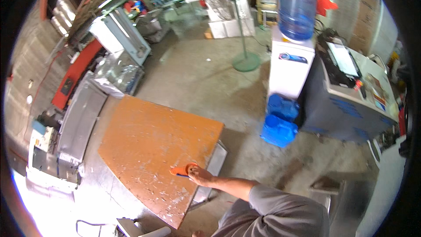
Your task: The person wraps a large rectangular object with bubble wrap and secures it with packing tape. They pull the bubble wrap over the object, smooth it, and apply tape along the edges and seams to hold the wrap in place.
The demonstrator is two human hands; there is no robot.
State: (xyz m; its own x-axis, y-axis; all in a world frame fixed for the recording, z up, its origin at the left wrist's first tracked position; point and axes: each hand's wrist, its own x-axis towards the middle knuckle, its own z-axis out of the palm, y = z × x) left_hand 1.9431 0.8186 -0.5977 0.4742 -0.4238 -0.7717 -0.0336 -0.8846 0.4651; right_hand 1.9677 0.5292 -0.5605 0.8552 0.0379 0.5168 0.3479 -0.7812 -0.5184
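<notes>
My right hand (201, 177) reaches across from the lower right, its fingers closed round an orange hand-held tool (179, 170) with a dark blue strip along its near edge. Whether it is a brush or a scraper I cannot make out. The tool is at the right side of a worn orange tabletop (149, 127), over or on its surface. Pale scraps and flakes (173, 199) lie scattered on the top, thickest toward the near corner. A sliver of skin at the bottom edge seems to be my left hand (198, 234); its fingers are hidden.
Right of the table stand blue water jugs (280, 127), a white water dispenser (291, 66) and a cluttered cabinet (346, 96). A green-based pedestal fan (246, 62) is farther back. Metal panels (81, 118) and a plastic-wrapped item (118, 72) line the left. White-framed equipment (136, 228) sits near the bottom.
</notes>
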